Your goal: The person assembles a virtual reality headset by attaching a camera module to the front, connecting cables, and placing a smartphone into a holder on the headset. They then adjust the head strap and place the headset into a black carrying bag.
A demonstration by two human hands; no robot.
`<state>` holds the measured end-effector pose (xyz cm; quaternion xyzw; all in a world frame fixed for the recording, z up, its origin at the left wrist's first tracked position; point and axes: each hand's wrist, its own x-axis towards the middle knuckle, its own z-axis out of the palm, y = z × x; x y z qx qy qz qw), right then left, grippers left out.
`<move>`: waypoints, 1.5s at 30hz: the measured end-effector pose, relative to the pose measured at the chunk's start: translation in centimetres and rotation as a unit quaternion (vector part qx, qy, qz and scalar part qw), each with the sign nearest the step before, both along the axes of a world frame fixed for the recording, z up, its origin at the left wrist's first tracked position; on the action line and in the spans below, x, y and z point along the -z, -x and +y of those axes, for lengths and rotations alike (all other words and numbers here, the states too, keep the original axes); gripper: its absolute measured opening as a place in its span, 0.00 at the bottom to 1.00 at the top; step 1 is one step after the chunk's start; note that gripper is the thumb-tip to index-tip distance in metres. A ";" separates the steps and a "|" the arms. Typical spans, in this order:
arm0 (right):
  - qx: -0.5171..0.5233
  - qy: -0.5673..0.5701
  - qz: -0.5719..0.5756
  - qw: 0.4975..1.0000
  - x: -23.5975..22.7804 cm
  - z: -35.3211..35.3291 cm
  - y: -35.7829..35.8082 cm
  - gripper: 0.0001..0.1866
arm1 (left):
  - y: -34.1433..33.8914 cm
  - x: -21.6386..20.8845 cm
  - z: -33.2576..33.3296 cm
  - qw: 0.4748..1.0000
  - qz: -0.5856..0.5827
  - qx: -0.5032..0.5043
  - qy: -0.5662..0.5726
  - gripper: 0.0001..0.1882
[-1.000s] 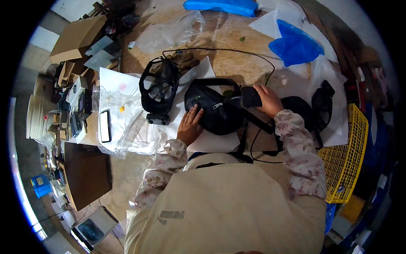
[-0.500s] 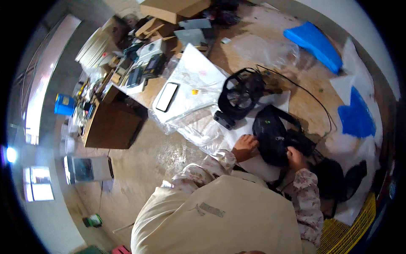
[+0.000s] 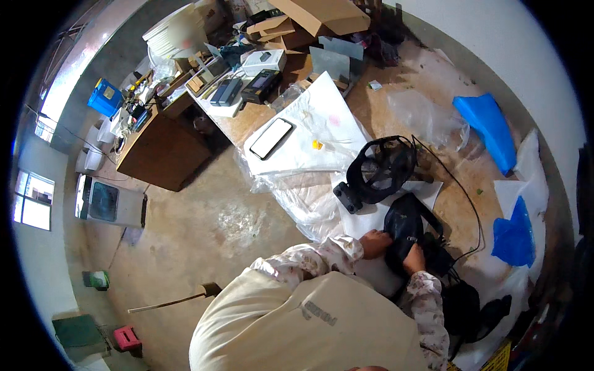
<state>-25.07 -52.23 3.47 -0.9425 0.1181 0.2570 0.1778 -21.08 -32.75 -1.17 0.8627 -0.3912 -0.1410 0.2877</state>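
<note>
A small black bag (image 3: 403, 217) with a carry strap and a light-coloured zip detail lies at the table's near edge. My left hand (image 3: 374, 244) holds its left side, fingers curled against the fabric. My right hand (image 3: 414, 260) is closed on the bag's near face, close to the zip; exactly which part it pinches is hidden. Just beyond the bag sits a black head-strap rig (image 3: 378, 170) with a small dark camera-like block (image 3: 348, 197) on its left. From the rig a black cable (image 3: 461, 185) loops right and back toward the bag.
White foam sheets (image 3: 303, 133) on the table carry a phone (image 3: 271, 138) and a small orange-yellow piece (image 3: 317, 144). Blue plastic (image 3: 486, 130) lies far right, dark straps (image 3: 489, 318) near right. Cardboard boxes (image 3: 322, 15) stand at the back. A wooden desk (image 3: 164, 151) is at left.
My view has turned, so the scene sits differently in the picture. My right hand has moved along the bag, nearer its zip and my left hand. The left stays at the bag's side.
</note>
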 end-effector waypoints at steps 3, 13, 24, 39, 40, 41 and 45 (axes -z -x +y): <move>0.015 0.051 -0.026 0.998 2.6 -0.7 0.5 0.19 | -0.1 -0.1 0.4 0.999 -0.029 -0.006 0.042 0.18; -0.083 0.021 -0.061 0.994 -7.1 -4.2 2.1 0.39 | -2.7 -3.2 -1.4 0.985 0.139 -0.065 -0.076 0.33; 0.201 -0.272 -0.107 0.935 -15.3 -9.5 12.6 0.34 | -3.1 -3.2 -1.9 0.982 0.140 -0.079 -0.101 0.27; 0.091 -0.173 -0.263 0.945 0.6 2.1 7.0 0.39 | -2.9 1.6 2.9 0.918 0.339 -0.162 0.127 0.28; 0.083 -0.161 -0.271 0.945 1.0 2.2 7.0 0.39 | -2.9 1.7 3.0 0.926 0.327 -0.147 0.116 0.30; 0.082 -0.144 -0.279 0.946 0.9 2.3 7.4 0.39 | -2.7 1.9 2.8 0.937 0.295 -0.141 0.124 0.31; 0.024 -0.093 -0.326 0.940 -1.6 2.7 6.9 0.35 | -3.5 2.7 3.5 0.936 0.306 -0.134 0.106 0.34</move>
